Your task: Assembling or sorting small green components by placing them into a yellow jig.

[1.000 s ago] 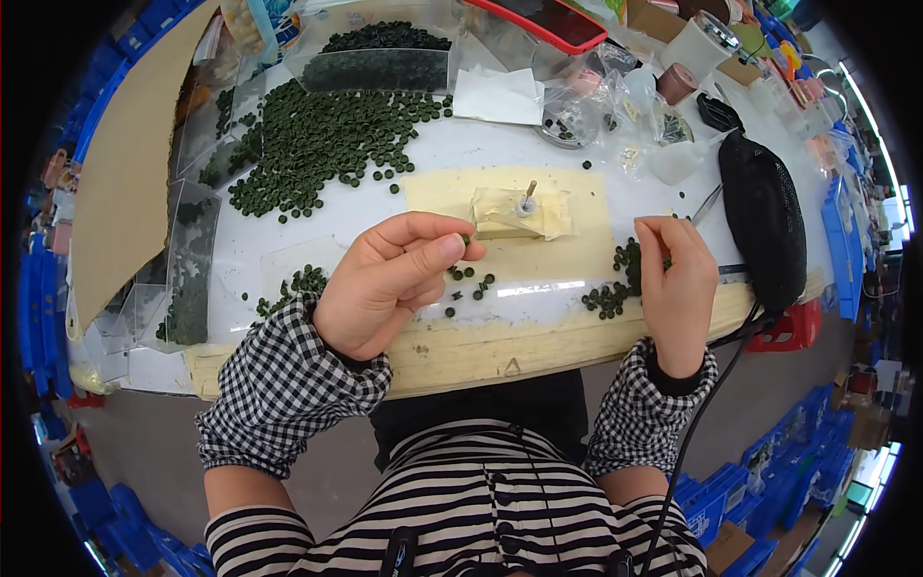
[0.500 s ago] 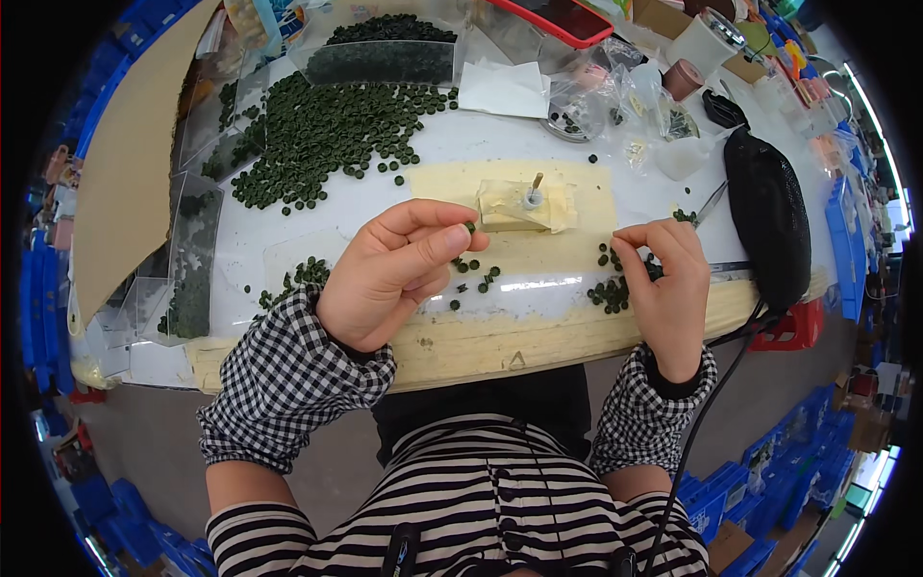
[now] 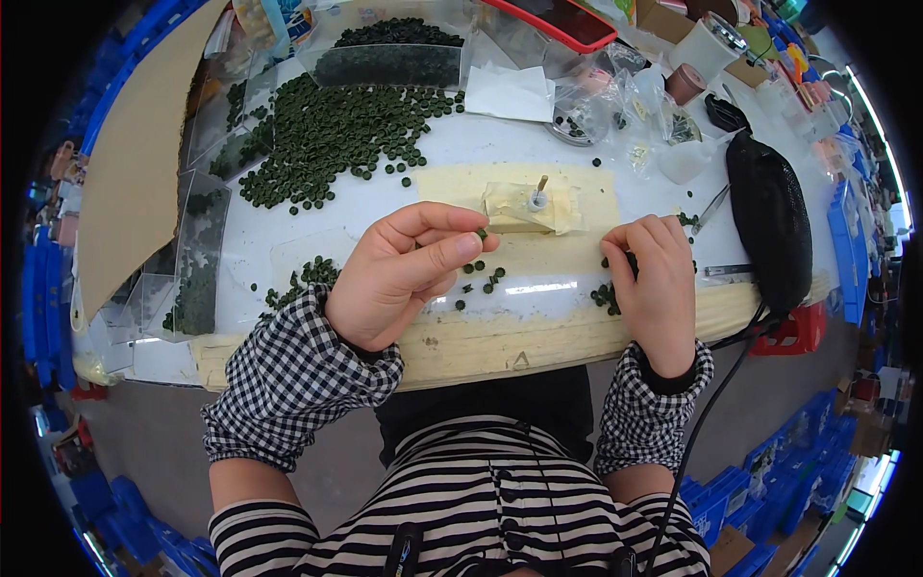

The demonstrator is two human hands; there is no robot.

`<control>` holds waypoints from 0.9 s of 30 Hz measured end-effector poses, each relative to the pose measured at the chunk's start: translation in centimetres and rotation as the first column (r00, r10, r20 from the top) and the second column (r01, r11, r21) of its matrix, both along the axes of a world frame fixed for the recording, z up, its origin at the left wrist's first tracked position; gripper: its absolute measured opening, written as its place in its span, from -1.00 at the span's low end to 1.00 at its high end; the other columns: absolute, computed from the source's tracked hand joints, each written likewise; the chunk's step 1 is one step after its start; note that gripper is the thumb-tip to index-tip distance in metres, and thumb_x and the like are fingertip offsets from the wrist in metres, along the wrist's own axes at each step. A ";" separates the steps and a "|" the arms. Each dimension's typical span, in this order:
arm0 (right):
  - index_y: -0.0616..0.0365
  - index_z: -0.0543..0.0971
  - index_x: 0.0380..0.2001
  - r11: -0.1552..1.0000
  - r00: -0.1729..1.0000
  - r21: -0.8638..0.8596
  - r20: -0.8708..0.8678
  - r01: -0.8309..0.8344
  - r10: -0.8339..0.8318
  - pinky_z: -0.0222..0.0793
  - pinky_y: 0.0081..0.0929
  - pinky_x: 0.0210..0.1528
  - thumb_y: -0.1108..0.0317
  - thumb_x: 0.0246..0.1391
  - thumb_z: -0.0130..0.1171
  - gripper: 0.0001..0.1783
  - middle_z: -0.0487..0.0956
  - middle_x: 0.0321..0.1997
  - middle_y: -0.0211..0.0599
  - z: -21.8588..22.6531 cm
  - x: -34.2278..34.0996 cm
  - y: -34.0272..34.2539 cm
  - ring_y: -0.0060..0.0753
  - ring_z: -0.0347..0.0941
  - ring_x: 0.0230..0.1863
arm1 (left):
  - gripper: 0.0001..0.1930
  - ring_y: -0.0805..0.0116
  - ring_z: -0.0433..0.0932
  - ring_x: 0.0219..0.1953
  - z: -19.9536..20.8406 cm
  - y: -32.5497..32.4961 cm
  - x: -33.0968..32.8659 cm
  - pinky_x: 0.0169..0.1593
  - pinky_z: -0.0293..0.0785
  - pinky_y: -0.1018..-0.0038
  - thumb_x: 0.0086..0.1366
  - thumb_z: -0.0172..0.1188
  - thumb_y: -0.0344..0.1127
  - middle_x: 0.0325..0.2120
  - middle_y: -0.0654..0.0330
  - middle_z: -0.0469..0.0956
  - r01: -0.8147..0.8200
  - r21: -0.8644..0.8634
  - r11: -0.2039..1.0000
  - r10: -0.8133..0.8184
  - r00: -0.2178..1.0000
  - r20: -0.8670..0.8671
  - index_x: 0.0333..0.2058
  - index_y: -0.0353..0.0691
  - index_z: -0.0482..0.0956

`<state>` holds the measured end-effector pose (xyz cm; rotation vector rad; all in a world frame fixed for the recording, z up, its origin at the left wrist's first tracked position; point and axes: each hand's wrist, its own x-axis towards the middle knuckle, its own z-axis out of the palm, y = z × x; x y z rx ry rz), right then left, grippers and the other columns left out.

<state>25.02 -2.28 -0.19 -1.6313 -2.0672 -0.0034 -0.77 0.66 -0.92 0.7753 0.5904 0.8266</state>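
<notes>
My left hand point(image 3: 409, 269) pinches a small dark green round piece point(image 3: 482, 234) between thumb and forefinger, in front of a tape-wrapped block point(image 3: 510, 216). Out of the block's top rises a pale collar with a thin brass-coloured pin point(image 3: 541, 184). To the right, my right hand point(image 3: 659, 284) is closed, thumb against forefinger; whatever its fingertips hold is too small to make out. It hovers over a little group of green pieces point(image 3: 606, 300), partly hiding them. Several more loose pieces point(image 3: 490, 281) lie between the hands.
A large heap of green pieces point(image 3: 327, 135) spreads at the back left, by a clear bin point(image 3: 385, 65). Tweezers point(image 3: 711, 207) and a black mesh pouch point(image 3: 769, 221) lie at the right. Farther back are white paper point(image 3: 510, 91), a red-cased phone point(image 3: 562, 21) and plastic bags.
My right hand has shifted slightly left, toward the block, uncovering a metal strip at the table's right. The left hand keeps its pinch on the green piece; the whole view has shifted slightly.
</notes>
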 end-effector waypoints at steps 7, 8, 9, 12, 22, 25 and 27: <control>0.23 0.49 -0.51 0.999 0.990 0.029 -0.137 -0.015 0.019 0.25 -0.39 -0.26 0.56 -0.16 0.18 -0.92 0.43 -0.48 -0.28 0.0 -0.2 0.1 -0.22 0.31 -0.35 | -0.83 0.69 0.22 -0.60 0.2 -0.3 0.2 -0.55 0.11 0.72 0.22 0.13 -0.49 -0.30 0.11 0.58 -0.017 0.059 0.998 0.021 0.997 -0.070 -0.19 -0.25 0.50; 0.23 0.49 -0.50 0.999 0.981 0.038 -0.194 -0.016 0.023 0.26 -0.41 -0.26 0.57 -0.15 0.18 -0.92 0.44 -0.48 -0.29 0.1 -0.5 0.2 -0.24 0.31 -0.35 | -0.84 0.68 0.23 -0.59 0.3 -0.5 0.2 -0.55 0.12 0.72 0.21 0.14 -0.49 -0.31 0.11 0.58 -0.027 0.078 0.997 0.035 0.995 -0.098 -0.20 -0.25 0.51; 0.23 0.49 -0.50 0.998 0.941 0.031 -0.330 -0.062 0.069 0.25 -0.43 -0.26 0.57 -0.14 0.18 -0.92 0.45 -0.47 -0.29 0.3 -1.1 0.1 -0.27 0.32 -0.34 | -0.84 0.66 0.28 -0.57 0.4 -0.5 0.3 -0.51 0.18 0.71 0.20 0.15 -0.50 -0.31 0.11 0.58 -0.032 0.112 0.993 0.045 0.992 -0.116 -0.21 -0.26 0.51; 0.23 0.51 -0.45 0.978 0.719 0.027 -0.674 -0.206 0.170 0.25 -0.51 -0.23 0.55 -0.10 0.19 -0.91 0.48 -0.44 -0.32 0.5 -3.6 -0.8 -0.37 0.35 -0.33 | -0.84 0.60 0.42 -0.46 0.7 -0.7 0.6 -0.37 0.35 0.67 0.16 0.19 -0.52 -0.31 0.11 0.58 -0.039 0.195 0.980 0.073 0.983 -0.170 -0.24 -0.29 0.52; 0.28 0.51 -0.33 0.920 0.272 -0.080 -0.962 -0.384 0.030 0.32 -0.65 -0.15 0.51 0.05 0.15 -0.90 0.44 -0.30 -0.36 -0.8 -7.4 -1.0 -0.59 0.38 -0.26 | -0.82 0.55 0.50 -0.31 0.8 -1.1 0.4 -0.17 0.44 0.63 0.09 0.25 -0.56 -0.37 0.19 0.57 -0.061 0.246 0.967 0.123 0.962 -0.243 -0.28 -0.34 0.53; 0.29 0.51 -0.32 0.923 0.252 -0.068 -0.967 -0.378 0.032 0.34 -0.65 -0.16 0.53 0.04 0.16 -0.89 0.44 -0.29 -0.35 -0.7 -7.6 -1.2 -0.58 0.40 -0.25 | -0.82 0.59 0.47 -0.35 0.8 -1.1 0.4 -0.21 0.42 0.65 0.08 0.26 -0.56 -0.40 0.22 0.56 -0.063 0.252 0.966 0.130 0.956 -0.263 -0.29 -0.34 0.54; 0.29 0.52 -0.32 0.929 0.239 -0.050 -0.970 -0.366 0.041 0.35 -0.64 -0.16 0.53 0.04 0.15 -0.89 0.44 -0.28 -0.35 -0.8 -7.7 -1.2 -0.57 0.41 -0.25 | -0.82 0.61 0.46 -0.36 0.8 -1.1 0.4 -0.22 0.42 0.66 0.08 0.27 -0.57 -0.41 0.23 0.56 -0.061 0.263 0.963 0.134 0.953 -0.271 -0.29 -0.34 0.54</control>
